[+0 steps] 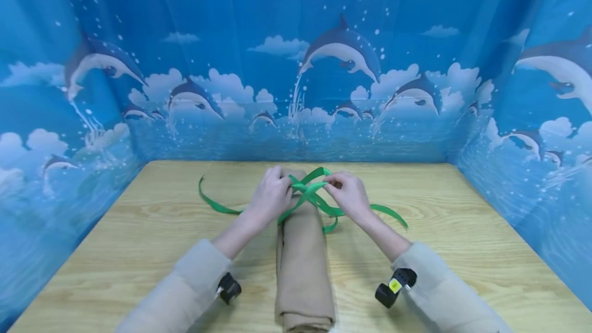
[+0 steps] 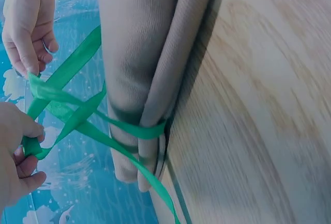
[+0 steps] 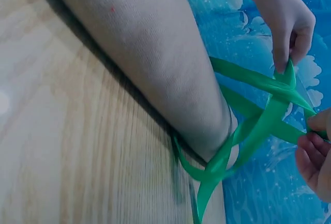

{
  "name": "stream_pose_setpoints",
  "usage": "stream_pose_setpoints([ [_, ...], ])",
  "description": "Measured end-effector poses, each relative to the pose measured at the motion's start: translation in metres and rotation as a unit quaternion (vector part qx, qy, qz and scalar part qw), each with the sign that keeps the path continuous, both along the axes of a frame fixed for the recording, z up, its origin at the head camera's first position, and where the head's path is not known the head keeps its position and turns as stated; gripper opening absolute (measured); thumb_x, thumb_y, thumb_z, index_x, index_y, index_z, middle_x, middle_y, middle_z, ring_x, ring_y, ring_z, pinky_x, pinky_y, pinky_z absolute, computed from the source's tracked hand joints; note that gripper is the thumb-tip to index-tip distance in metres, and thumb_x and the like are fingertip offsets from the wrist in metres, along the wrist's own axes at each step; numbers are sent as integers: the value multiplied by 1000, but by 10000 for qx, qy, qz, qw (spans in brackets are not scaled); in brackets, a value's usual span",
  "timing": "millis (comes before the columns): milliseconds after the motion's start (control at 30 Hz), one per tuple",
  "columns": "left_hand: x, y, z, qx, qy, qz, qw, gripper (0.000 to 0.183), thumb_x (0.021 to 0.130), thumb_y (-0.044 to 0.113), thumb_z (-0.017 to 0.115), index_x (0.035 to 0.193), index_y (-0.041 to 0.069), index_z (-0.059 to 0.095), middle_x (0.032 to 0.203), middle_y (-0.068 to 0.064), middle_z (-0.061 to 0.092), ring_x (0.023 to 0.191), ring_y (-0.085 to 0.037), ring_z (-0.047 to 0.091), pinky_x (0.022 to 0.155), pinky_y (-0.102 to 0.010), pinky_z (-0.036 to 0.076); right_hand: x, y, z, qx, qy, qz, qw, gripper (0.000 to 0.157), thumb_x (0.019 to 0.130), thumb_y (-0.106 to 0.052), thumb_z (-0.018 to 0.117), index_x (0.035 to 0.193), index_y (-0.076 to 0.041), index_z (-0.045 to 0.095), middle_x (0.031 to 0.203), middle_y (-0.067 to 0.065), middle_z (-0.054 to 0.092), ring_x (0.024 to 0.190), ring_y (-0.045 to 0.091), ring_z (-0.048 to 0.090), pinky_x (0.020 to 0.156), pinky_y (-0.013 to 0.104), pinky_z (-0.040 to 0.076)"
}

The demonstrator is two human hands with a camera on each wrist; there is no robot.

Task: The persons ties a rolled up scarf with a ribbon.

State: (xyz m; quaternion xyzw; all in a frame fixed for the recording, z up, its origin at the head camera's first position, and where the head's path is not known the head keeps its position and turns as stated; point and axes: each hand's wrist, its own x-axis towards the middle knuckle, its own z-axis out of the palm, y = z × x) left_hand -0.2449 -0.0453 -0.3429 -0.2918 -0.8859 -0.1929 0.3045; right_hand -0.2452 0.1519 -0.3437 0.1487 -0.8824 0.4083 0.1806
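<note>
The rolled brown cloth (image 1: 306, 266) is lying on the worktop (image 1: 439, 230), about midway between its left and right edges; its long axis is running from the near side toward the far edge, with its far end resting close to that edge. The green ribbon (image 1: 316, 187) is passing around the roll near the far end and crossing over itself above it. One tail is extending toward the left edge, its tip turning toward the far edge; another is slanting toward the right edge. The left hand (image 1: 272, 193) is pinching one ribbon section, thumb and fingertips drawn together. The right hand (image 1: 349, 194) is likewise pinching another section, its remaining fingers curling inward.
</note>
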Motion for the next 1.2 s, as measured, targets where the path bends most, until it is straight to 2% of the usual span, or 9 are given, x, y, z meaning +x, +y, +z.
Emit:
stream_pose_setpoints([
  [200, -1, -11, 0, -67, 402, -18, 9992, 11, 74, 2, 74, 70, -2, 64, 73, -8, 43, 68, -24, 40, 60, -33, 38, -1, 6, -1, 392, 525, 20, 9978, 8, 84, -5, 65, 89, -3, 71, 80, 4, 61, 74, 17, 57, 65, 32, 49],
  [333, -2, -19, -1, -123, 569, -10, 9983, 10, 74, -4, 70, 66, -2, 63, 71, -8, 41, 65, -23, 38, 57, -33, 35, -1, 10, -2, 766, 1042, -88, 9916, 6, 81, -4, 67, 86, -4, 71, 83, 6, 62, 73, 20, 59, 59, 31, 48],
  [533, -3, -31, -2, -95, 801, 2, 9967, 13, 72, -12, 62, 62, -3, 61, 69, -8, 40, 62, -23, 35, 55, -32, 32, -2, 17, -3, 1282, 1928, -279, 9724, 8, 74, -4, 75, 81, -5, 72, 94, 9, 55, 73, 21, 57, 48, 30, 42],
  [633, -3, -34, -2, -69, 859, 4, 9963, 14, 71, -13, 59, 61, -3, 61, 68, -8, 40, 61, -22, 33, 54, -31, 30, -4, 20, -3, 1534, 2341, -244, 9597, 9, 71, -3, 77, 78, -4, 72, 102, 10, 58, 77, 22, 58, 49, 30, 45],
  [733, -4, -37, -4, -139, 929, 24, 9956, 15, 71, -13, 58, 60, -3, 61, 67, -8, 40, 60, -22, 33, 53, -31, 30, -5, 23, -3, 1796, 2670, -136, 9467, 8, 70, -2, 76, 77, -4, 72, 102, 9, 64, 82, 23, 62, 53, 31, 50],
  [900, -5, -42, -6, -457, 1040, 247, 9932, 14, 69, -10, 60, 59, -2, 59, 63, -8, 47, 59, -22, 39, 52, -31, 35, -6, 25, -5, 2046, 2927, 68, 9340, 8, 69, -1, 73, 76, -5, 71, 95, 7, 69, 82, 24, 66, 56, 31, 52],
  [1067, -5, -49, -6, -711, 1013, 355, 9917, 12, 67, -9, 62, 59, 0, 59, 61, -8, 56, 59, -22, 45, 54, -31, 38, -7, 29, -7, 2174, 3032, 301, 9273, 9, 70, 1, 70, 77, -4, 69, 90, 8, 69, 72, 21, 66, 49, 26, 49],
  [1200, -6, -54, -6, -796, 888, 420, 9920, 15, 66, -10, 61, 58, 1, 58, 57, -7, 57, 55, -20, 44, 51, -30, 37, -7, 33, -7, 2316, 3115, 331, 9210, 10, 70, 2, 69, 78, -4, 67, 81, 8, 69, 61, 18, 64, 41, 21, 42],
])
